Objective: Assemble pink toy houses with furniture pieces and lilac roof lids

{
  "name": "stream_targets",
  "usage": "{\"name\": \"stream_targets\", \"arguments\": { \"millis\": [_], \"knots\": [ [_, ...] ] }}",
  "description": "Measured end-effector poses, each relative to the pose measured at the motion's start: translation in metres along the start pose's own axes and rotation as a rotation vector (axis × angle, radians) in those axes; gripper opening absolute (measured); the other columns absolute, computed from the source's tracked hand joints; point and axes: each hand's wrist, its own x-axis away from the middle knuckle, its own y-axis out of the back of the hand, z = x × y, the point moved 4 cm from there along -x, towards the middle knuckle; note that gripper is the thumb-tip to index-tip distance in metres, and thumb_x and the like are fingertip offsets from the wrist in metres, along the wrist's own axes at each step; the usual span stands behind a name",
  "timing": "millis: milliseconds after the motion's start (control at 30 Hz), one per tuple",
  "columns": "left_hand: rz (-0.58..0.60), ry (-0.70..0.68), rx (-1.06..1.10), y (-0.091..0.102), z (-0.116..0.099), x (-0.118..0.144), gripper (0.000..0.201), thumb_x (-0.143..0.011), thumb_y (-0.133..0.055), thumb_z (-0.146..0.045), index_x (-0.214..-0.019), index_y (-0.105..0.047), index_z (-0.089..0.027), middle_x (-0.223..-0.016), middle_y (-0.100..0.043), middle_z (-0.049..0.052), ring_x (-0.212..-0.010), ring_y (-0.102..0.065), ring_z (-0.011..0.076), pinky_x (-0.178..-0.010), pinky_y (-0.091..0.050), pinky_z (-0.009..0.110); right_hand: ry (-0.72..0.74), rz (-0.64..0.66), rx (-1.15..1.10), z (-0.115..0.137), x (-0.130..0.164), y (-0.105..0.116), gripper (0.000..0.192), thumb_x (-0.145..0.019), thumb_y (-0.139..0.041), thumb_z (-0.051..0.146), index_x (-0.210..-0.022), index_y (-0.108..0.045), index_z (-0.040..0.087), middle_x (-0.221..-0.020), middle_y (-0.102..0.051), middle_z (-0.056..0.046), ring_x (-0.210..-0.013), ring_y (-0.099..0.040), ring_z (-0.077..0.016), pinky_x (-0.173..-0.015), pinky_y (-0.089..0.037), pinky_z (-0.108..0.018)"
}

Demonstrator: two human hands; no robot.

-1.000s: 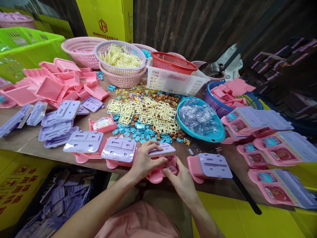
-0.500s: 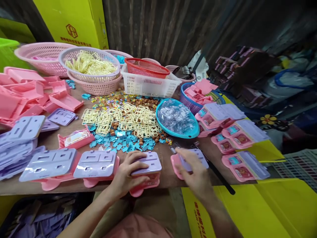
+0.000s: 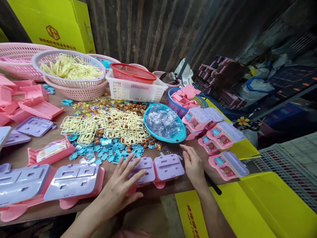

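My left hand (image 3: 121,186) is spread, its fingertips on the purple lid of a pink plastic toy case (image 3: 143,170). Close beside that case, a second toy case (image 3: 169,167) with a purple lid lies at the table's front. Just to its right is my right hand (image 3: 194,165), fingers loosely bent and apart, with no held object visible. Its fingertips are near small clear plastic pieces (image 3: 165,151). Partly hidden under this hand lies a tool with a black handle (image 3: 213,183). Two more toy cases (image 3: 73,180) stand left of my left hand.
Blue pieces (image 3: 109,150) and cream part frames (image 3: 133,127) cover the table's middle. A turquoise basin (image 3: 182,134) holds clear parts. Finished-looking cases (image 3: 226,165) stand at the right edge. Baskets, including a white one (image 3: 136,91), line the back. Yellow cardboard (image 3: 223,205) lies front right.
The right toy case has shifted left against the one beneath my left hand. My right hand has come off its lid. My left hand's fingers have spread, and the view has swung right.
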Motion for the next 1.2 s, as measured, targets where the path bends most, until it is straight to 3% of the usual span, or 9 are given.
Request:
{"name": "stream_targets", "arguments": {
  "millis": [100, 300, 433, 600, 700, 800, 967, 1067, 1200],
  "knots": [
    [-0.013, -0.017, -0.11, 0.034, 0.004, 0.017, 0.062, -0.08, -0.06, -0.028, -0.137, -0.036, -0.032, -0.141, -0.042, 0.007, -0.131, -0.037, 0.0311, -0.105, -0.034, 0.054, -0.021, 0.033, 0.074, -0.038, -0.003, -0.002, 0.033, -0.084, -0.038, 0.019, -0.105, -0.063, 0.017, -0.106, -0.064, -0.011, -0.096, -0.057, -0.0241, -0.086, -0.046, -0.042],
    [0.071, 0.195, -0.323, 0.094, 0.067, 0.076, 0.068, -0.078, -0.058, -0.038, -0.14, -0.031, -0.033, -0.14, -0.042, 0.009, -0.125, -0.042, 0.0368, -0.096, -0.041, 0.057, -0.007, 0.114, 0.045, -0.055, 0.026, -0.03, 0.03, -0.077, -0.043, 0.019, -0.098, -0.065, 0.022, -0.111, -0.061, -0.011, -0.095, -0.055, -0.0266, -0.084, -0.046, -0.046],
    [0.189, 0.316, -0.279, 0.102, 0.081, 0.094, 0.063, -0.079, -0.053, -0.023, -0.139, -0.034, -0.03, -0.136, -0.046, 0.011, -0.123, -0.045, 0.0322, -0.097, -0.043, 0.049, -0.127, 0.03, -0.005, -0.06, 0.03, -0.031, 0.023, -0.071, -0.044, 0.028, -0.081, -0.062, 0.018, -0.108, -0.057, -0.017, -0.098, -0.055, -0.0296, -0.086, -0.044, -0.045],
    [0.176, 0.444, -0.078, 0.098, 0.069, 0.083, 0.061, -0.076, -0.061, -0.023, -0.134, -0.04, -0.028, -0.129, -0.044, 0.01, -0.114, -0.052, 0.0255, -0.093, -0.048, 0.038, -0.42, 0.002, -0.082, -0.051, 0.017, -0.005, 0.051, -0.063, -0.051, 0.037, -0.106, -0.055, 0.01, -0.082, -0.062, -0.013, -0.071, -0.06, -0.0282, -0.07, -0.048, -0.045],
    [0.112, 0.468, -0.032, 0.088, 0.067, 0.083, 0.062, -0.075, -0.066, -0.025, -0.132, -0.042, -0.028, -0.13, -0.04, 0.011, -0.119, -0.047, 0.0272, -0.098, -0.044, 0.042, -0.545, -0.25, -0.144, -0.018, 0.017, 0.03, 0.044, -0.067, -0.054, 0.043, -0.102, -0.059, 0.015, -0.082, -0.064, -0.012, -0.07, -0.06, -0.0253, -0.07, -0.048, -0.042],
    [0.051, 0.504, 0.0, 0.073, 0.066, 0.084, 0.064, -0.074, -0.067, -0.023, -0.133, -0.043, -0.025, -0.133, -0.036, 0.012, -0.125, -0.04, 0.0298, -0.101, -0.039, 0.045, -0.401, -0.387, -0.313, 0.047, 0.03, 0.042, 0.034, -0.072, -0.06, 0.048, -0.091, -0.061, 0.02, -0.087, -0.066, -0.01, -0.071, -0.062, -0.0212, -0.068, -0.05, -0.034],
    [-0.011, 0.615, 0.109, 0.071, 0.059, 0.083, 0.06, -0.07, -0.072, -0.033, -0.126, -0.053, -0.023, -0.125, -0.044, 0.013, -0.118, -0.045, 0.0309, -0.098, -0.041, 0.046, 0.158, 0.109, -0.477, 0.171, 0.07, -0.021, 0.025, -0.086, -0.05, 0.032, -0.106, -0.053, 0.018, -0.066, -0.068, -0.001, -0.051, -0.064, -0.015, -0.045, -0.049, -0.021],
    [-0.032, 0.67, 0.204, 0.081, 0.059, 0.083, 0.051, -0.073, -0.068, -0.039, -0.121, -0.058, -0.024, -0.117, -0.053, 0.009, -0.109, -0.052, 0.0262, -0.094, -0.044, 0.041, 0.395, 0.08, -0.397, 0.207, 0.087, -0.052, 0.024, -0.092, -0.04, 0.024, -0.111, -0.05, 0.015, -0.076, -0.072, -0.006, -0.061, -0.07, -0.0171, -0.049, -0.051, -0.021],
    [-0.04, 0.652, 0.33, 0.086, 0.065, 0.084, 0.042, -0.075, -0.067, -0.041, -0.114, -0.063, -0.024, -0.11, -0.061, 0.007, -0.1, -0.058, 0.0217, -0.091, -0.045, 0.035, 0.42, -0.065, -0.244, 0.213, 0.084, -0.065, 0.023, -0.093, -0.039, 0.024, -0.109, -0.052, 0.013, -0.076, -0.072, -0.009, -0.059, -0.069, -0.0173, -0.051, -0.051, -0.021]
  ]
}}
